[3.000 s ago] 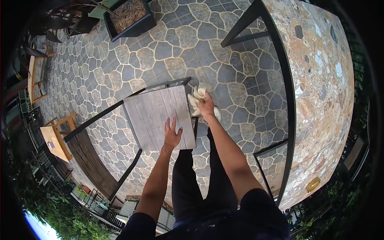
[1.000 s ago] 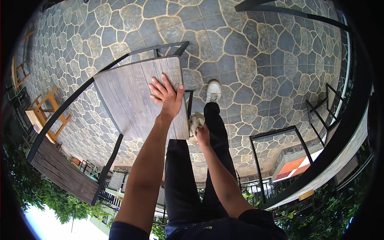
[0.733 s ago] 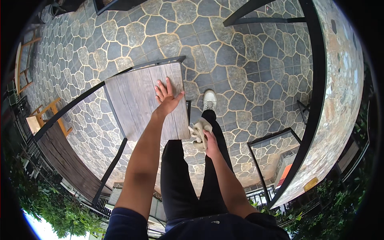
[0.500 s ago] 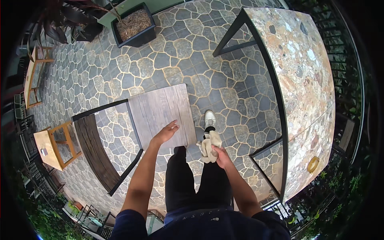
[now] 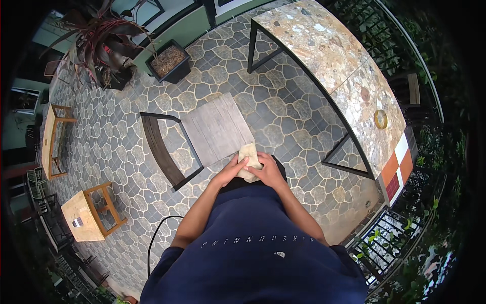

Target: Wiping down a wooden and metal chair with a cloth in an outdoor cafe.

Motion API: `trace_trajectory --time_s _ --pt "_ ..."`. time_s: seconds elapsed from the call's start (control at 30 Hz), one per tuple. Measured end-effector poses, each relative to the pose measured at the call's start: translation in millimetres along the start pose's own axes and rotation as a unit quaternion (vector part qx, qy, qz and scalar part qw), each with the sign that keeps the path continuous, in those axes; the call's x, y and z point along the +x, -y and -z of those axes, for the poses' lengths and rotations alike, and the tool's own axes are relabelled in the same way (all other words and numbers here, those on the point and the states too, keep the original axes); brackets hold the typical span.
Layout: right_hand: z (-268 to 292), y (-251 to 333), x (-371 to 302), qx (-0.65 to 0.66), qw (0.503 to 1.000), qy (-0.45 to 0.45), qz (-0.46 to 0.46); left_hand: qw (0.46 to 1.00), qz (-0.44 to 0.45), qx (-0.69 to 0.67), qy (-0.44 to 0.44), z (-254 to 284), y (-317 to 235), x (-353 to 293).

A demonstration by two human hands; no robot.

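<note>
A crumpled beige cloth (image 5: 247,153) is bunched between my two hands, just in front of my body. My left hand (image 5: 230,171) grips it from the left, thumb on top, while my right hand (image 5: 268,169) closes round its right side. Some folds are hidden under the fingers. Right in front of me, the chair's pale wood-plank seat (image 5: 215,126) has its near corner close to the cloth; whether they touch I cannot tell. The chair's dark curved backrest (image 5: 161,151) is at the left, on a black metal frame.
To the right stands a long stone-topped table (image 5: 349,66) with black legs, a yellow ring-shaped object (image 5: 380,119) on it. A square planter (image 5: 169,62) and a dark-leaved plant (image 5: 104,45) are far left. Wooden stools (image 5: 83,223) stand left on the stone-patterned paving (image 5: 283,116).
My left hand has come back from above the seat and now grips the cloth together with my right. The view has shifted; the chair appears turned, and the white shoe is out of sight.
</note>
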State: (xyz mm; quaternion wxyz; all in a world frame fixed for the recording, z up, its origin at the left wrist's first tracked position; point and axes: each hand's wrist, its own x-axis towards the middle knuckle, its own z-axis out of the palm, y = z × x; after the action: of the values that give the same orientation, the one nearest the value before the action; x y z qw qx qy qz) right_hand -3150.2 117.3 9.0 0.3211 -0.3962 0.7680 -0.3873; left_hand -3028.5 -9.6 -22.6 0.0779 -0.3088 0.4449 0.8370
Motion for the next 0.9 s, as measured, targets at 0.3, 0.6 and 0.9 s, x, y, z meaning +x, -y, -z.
trace_trajectory --time_s 0.3,0.6,0.9 --pt "-4 28 -61 0.086 0.995 -0.047 0.020 0.963 -0.135 0.234 -0.007 -24 -21 -54" --pt "-52 1 -180 0.168 0.982 -0.081 -0.015 0.977 -0.089 0.193 0.031 -53 83 -116" --pt "-73 6 -267 0.119 0.988 -0.080 -0.056 0.972 -0.061 0.216 0.070 -64 130 -166"
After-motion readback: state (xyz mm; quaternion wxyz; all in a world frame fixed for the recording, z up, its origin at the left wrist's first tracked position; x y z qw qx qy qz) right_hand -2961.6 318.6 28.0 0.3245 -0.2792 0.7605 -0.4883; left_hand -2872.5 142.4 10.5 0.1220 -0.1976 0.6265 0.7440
